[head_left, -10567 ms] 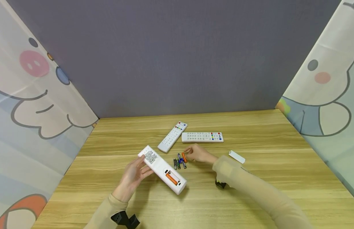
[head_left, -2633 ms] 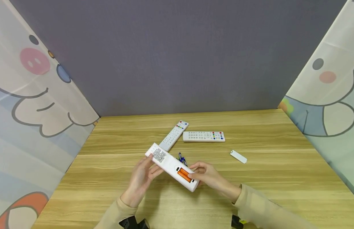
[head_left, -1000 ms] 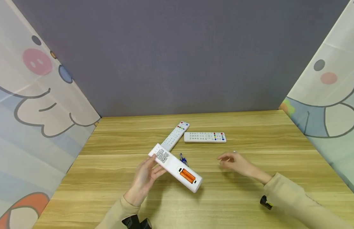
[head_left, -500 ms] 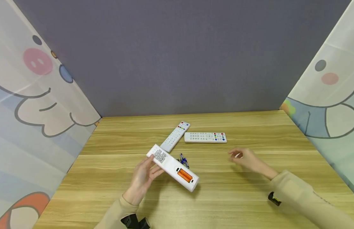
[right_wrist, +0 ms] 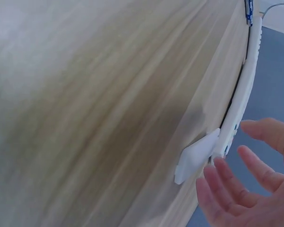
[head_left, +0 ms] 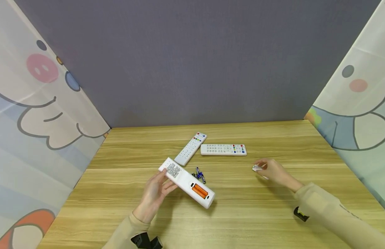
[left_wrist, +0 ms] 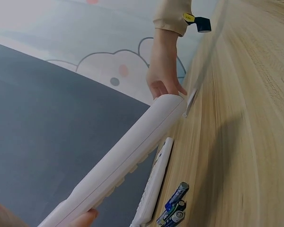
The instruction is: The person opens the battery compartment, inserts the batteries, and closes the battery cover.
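Note:
My left hand [head_left: 154, 193] grips a white remote control [head_left: 183, 178] by one end, its back facing up. In its uncovered battery compartment lie two orange batteries [head_left: 200, 191] side by side. The left wrist view shows this remote [left_wrist: 128, 146] edge-on above the table, with a fingertip [left_wrist: 84, 218] under it. Over on the right, my right hand [head_left: 273, 172] hovers at a small white battery cover [head_left: 256, 168], partly hidden beneath it. In the right wrist view the cover [right_wrist: 196, 157] lies by the table surface, and the hand's thumb and fingers [right_wrist: 270, 132] are spread apart beside it.
Several blue and dark batteries [head_left: 199, 175] lie together just behind the held remote. Farther back, one white remote [head_left: 190, 148] rests at a slant and another [head_left: 223, 149] lies crosswise, both buttons up. A grey panel [head_left: 192, 69] rises at the table's far edge.
A second orange battery has joined the first in the compartment. My right hand has left the remote and moved right to the cover. The left hand keeps hold of the remote, shifting slightly.

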Available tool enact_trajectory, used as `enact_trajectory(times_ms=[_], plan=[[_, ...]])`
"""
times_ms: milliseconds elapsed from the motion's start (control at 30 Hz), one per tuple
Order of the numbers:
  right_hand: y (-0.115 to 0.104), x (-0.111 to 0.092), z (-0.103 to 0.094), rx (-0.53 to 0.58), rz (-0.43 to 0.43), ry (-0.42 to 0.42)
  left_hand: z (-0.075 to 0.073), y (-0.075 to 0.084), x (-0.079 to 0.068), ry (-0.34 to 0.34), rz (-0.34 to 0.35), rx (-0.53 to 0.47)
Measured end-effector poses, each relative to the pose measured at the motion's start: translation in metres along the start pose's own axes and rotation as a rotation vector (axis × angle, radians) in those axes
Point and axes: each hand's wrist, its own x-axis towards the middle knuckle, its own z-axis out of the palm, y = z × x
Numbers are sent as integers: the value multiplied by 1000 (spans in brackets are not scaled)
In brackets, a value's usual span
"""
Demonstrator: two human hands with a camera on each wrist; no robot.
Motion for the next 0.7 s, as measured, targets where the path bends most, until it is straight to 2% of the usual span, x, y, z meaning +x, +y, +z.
enact_trajectory(times_ms=[467, 700], plan=[[5, 3, 6, -16, 29, -19, -1, -2, 0, -2, -1, 7], [6, 6, 7, -33, 7, -18, 0, -3, 1, 2, -5, 9]])
